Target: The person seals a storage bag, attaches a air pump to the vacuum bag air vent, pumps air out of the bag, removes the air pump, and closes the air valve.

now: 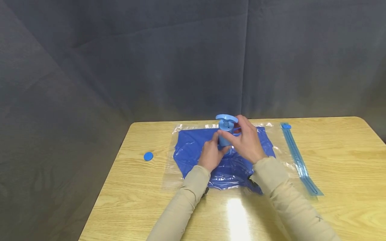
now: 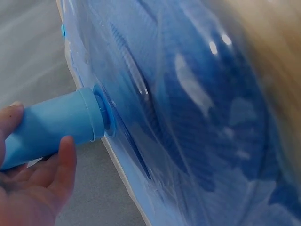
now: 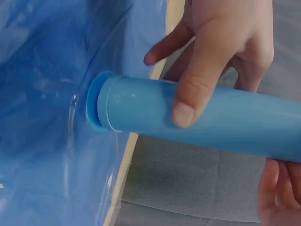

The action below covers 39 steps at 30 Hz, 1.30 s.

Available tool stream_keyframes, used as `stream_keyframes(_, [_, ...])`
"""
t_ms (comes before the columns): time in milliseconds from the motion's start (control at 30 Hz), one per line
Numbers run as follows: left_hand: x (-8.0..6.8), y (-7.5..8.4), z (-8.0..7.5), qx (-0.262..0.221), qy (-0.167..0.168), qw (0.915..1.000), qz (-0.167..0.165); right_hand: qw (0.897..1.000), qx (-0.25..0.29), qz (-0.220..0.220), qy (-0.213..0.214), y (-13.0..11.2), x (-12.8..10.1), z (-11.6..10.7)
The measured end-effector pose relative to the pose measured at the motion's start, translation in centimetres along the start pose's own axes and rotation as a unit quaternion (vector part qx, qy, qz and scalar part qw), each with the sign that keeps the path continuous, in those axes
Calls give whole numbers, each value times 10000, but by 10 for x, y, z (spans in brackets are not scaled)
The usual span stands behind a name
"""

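- Head view shows a blue hand pump standing upright on the valve of a clear vacuum bag, which lies flat on the counter and holds a folded blue cloth.
- Left hand holds the lower barrel; in the left wrist view its fingers and thumb curl round the tube just behind the collar that meets the valve.
- Right hand wraps the barrel higher up, below the T-handle; in the right wrist view the thumb lies across the tube of the pump, with the fingers behind it.
- Both sets of fingers are thus clamped on the pump, none spread loose.
- Pump: stiff, smooth plastic, probably light, and likely slick under a sliding grip. I judge the best hold to be low on the barrel with one hand to keep the collar seated, and the T-handle at the top for the other.
- Bag: thin, glossy film, soft and crinkly, likely slippery on the wood and easy to crease. The hard valve ring seems the only firm part, so steadying there looks safer than pinching the film.
- Cloth inside looks limp and compressible.
- Also on the counter: a small blue cap well to the left of the bag, and a blue sealing strip along its right edge.
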<state>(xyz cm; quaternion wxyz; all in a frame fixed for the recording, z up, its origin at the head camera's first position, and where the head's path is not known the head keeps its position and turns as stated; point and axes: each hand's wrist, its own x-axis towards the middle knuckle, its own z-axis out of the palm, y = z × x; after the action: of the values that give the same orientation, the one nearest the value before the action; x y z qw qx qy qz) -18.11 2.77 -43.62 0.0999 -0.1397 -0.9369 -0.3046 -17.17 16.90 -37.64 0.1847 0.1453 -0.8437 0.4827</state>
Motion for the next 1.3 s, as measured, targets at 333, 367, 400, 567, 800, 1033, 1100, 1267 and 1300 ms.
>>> stream_keyframes(333, [1, -2, 2, 1, 10, 10000, -41, 9997, 129, -2, 208, 1, 1, 4])
stream_keyframes(367, [1, -2, 1, -14, -38, 10000, -82, 9997, 132, -3, 216, 1, 1, 4])
stream_keyframes(400, [1, -2, 1, -36, -87, 9999, -123, 9997, 125, -5, 223, 2, 1, 4])
stream_keyframes(567, [-2, -4, -5, 411, -268, 9985, -258, 9996, 120, 46, 260, 3, 1, 5])
stream_keyframes(800, [-11, -12, -11, 1400, -954, 9784, -1182, 9994, 118, 137, 301, 3, -1, 4])
stream_keyframes(1033, [-18, -25, -7, 1480, -1731, 9564, -1830, 9995, 23, 221, 222, 3, -3, 5])
stream_keyframes(1100, [-18, -28, -6, 1458, -1805, 9547, -1862, 9996, -8, 224, 190, 4, -3, 5])
stream_keyframes(1267, [-16, -30, -4, 1403, -1858, 9541, -1882, 9996, -62, 252, 90, 4, -2, 4])
stream_keyframes(1300, [-16, -30, -3, 1404, -1867, 9537, -1894, 9996, -67, 260, 71, 4, -2, 4])
